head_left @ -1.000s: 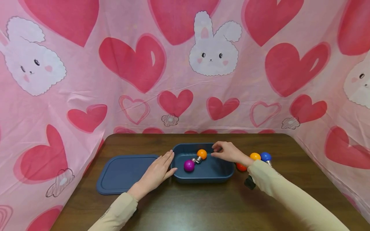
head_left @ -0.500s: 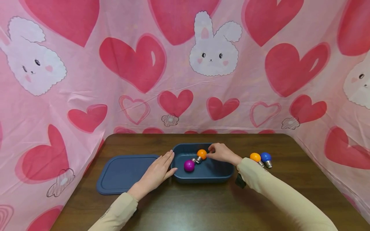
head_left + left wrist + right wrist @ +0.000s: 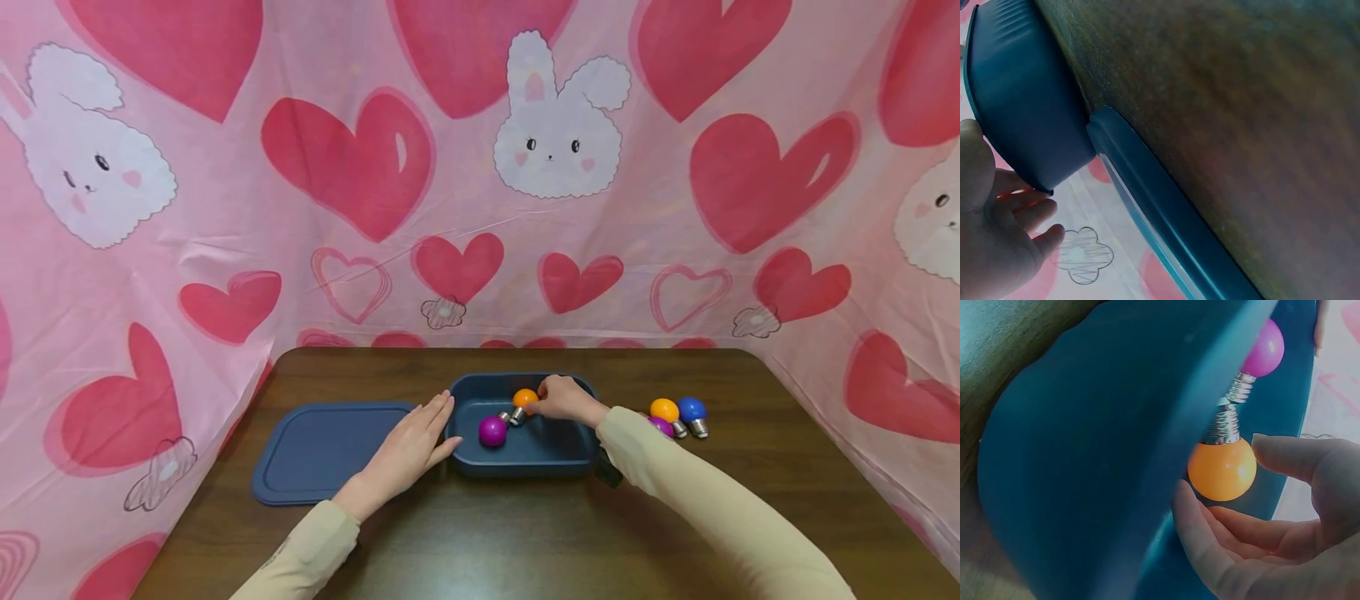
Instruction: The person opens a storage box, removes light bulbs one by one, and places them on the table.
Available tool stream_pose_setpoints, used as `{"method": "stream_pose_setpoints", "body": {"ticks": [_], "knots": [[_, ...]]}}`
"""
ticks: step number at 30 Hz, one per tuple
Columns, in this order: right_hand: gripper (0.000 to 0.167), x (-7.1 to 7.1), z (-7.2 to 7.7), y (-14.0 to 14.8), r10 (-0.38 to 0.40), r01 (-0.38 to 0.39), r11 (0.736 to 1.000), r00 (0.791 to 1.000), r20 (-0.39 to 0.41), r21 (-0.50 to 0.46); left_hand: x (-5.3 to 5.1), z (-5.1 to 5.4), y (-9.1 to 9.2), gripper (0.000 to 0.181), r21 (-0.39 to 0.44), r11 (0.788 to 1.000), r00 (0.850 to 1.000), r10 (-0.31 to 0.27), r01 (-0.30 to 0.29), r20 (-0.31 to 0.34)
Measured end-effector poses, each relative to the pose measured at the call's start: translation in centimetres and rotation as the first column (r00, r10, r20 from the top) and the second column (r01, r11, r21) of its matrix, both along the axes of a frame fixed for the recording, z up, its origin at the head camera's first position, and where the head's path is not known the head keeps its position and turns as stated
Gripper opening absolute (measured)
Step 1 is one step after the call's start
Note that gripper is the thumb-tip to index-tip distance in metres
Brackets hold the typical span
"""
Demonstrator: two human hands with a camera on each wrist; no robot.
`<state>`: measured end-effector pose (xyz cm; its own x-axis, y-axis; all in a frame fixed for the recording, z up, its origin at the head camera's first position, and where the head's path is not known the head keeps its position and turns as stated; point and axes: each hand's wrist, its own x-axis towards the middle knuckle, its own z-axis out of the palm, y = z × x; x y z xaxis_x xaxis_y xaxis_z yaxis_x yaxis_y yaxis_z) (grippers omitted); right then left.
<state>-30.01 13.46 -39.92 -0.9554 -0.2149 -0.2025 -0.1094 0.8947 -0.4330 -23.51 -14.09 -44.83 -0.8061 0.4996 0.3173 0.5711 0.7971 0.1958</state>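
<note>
A dark blue rectangular box [image 3: 525, 468] sits on the table with two light bulbs inside, an orange light bulb [image 3: 524, 400] and a purple light bulb [image 3: 492, 431]. My right hand [image 3: 566, 398] reaches over the box and pinches the orange bulb's globe. In the right wrist view, thumb and fingers lie on opposite sides of the orange bulb [image 3: 1222, 469], its metal screw base pointing away. My left hand [image 3: 408, 442] rests against the box's left end, fingers straight. The left wrist view shows that hand [image 3: 1004, 219] at the box's rim [image 3: 1004, 153].
A flat dark blue lid [image 3: 322, 454] lies left of the box. To the right on the wooden table [image 3: 480, 533] lie a yellow-orange bulb [image 3: 663, 409], a blue bulb [image 3: 692, 409] and a purple bulb [image 3: 661, 425], partly behind the right sleeve. A pink patterned cloth [image 3: 450, 192] hangs around.
My right hand has moved left across the box and come round the orange bulb. A purple bulb beside the sleeve has come into sight. The left hand has stayed put.
</note>
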Motion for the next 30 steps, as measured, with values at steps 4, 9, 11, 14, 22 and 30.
{"method": "stream_pose_setpoints", "body": {"ticks": [4, 9, 11, 14, 22, 30], "knots": [[0.035, -0.2, 0.0, -0.1, -0.036, 0.036, 0.999, 0.998, 0.053, 0.003, 0.0, -0.1, 0.0, 0.067, -0.007, 1.000, 1.000, 0.002, -0.002, -0.011], [0.036, -0.4, 0.1, -0.5, -0.069, 0.068, 0.998, 0.995, 0.071, 0.019, 0.0, -0.1, -0.1, 0.067, -0.002, 1.000, 1.000, 0.003, -0.003, -0.005], [0.036, -0.4, 0.0, -0.6, -0.078, 0.077, 0.997, 0.994, 0.077, 0.019, 0.0, -0.1, -0.1, 0.067, -0.004, 1.000, 1.000, 0.003, -0.003, -0.003], [0.037, -0.3, 0.0, -0.9, -0.087, 0.086, 0.996, 0.992, 0.087, 0.015, 0.0, -0.2, -0.1, 0.067, -0.007, 1.000, 1.000, 0.002, -0.002, -0.010], [0.037, -0.4, -0.3, -1.2, -0.105, 0.106, 0.994, 0.991, 0.084, -0.004, -0.2, -0.4, -0.1, 0.066, -0.008, 1.000, 0.999, -0.004, 0.003, -0.032], [0.038, -0.6, -0.4, -1.1, -0.109, 0.111, 0.994, 0.991, 0.082, -0.016, -0.1, -0.3, 0.0, 0.067, -0.015, 1.000, 1.000, 0.004, -0.004, -0.019]]}}
